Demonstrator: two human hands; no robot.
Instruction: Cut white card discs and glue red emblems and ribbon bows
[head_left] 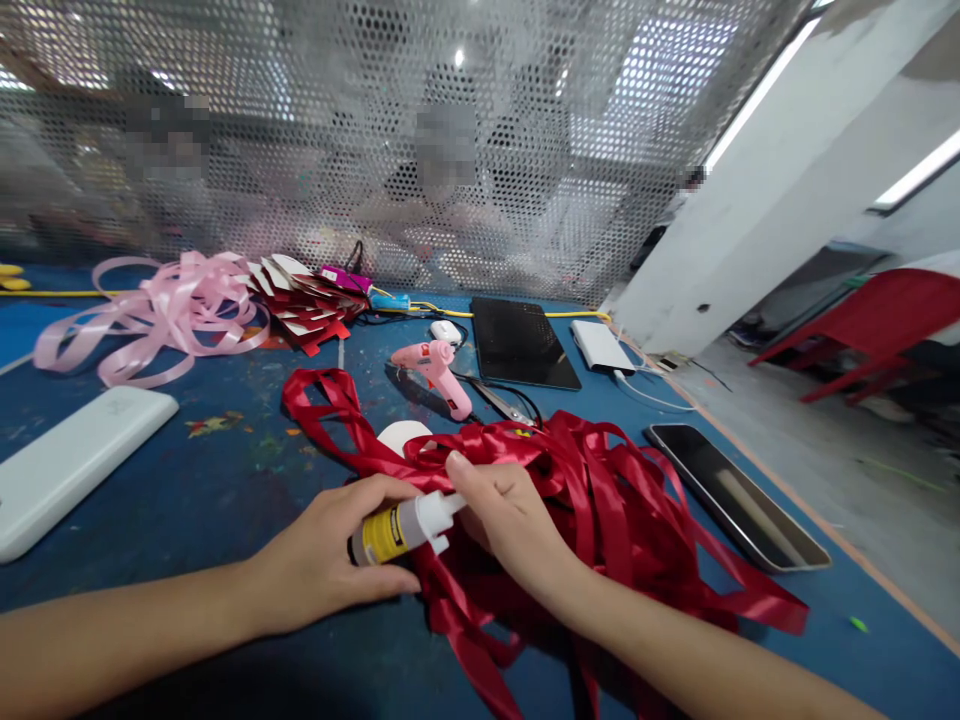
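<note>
My left hand is wrapped round a small glue bottle with a yellow label and a white top, tilted toward the right. The fingers of my right hand close on the white nozzle end of the same bottle; their tips are partly hidden. Beneath and around my right hand lies a tangled heap of red satin ribbon. A white round piece shows just behind the ribbon. Beyond it lies a pink glue gun, with scissors to its right.
Pink ribbon and red-and-white folded pieces lie at the back left. A white power bank is at left. A black tablet, a white box with a cable and a phone sit at right. A perforated metal screen stands behind the table.
</note>
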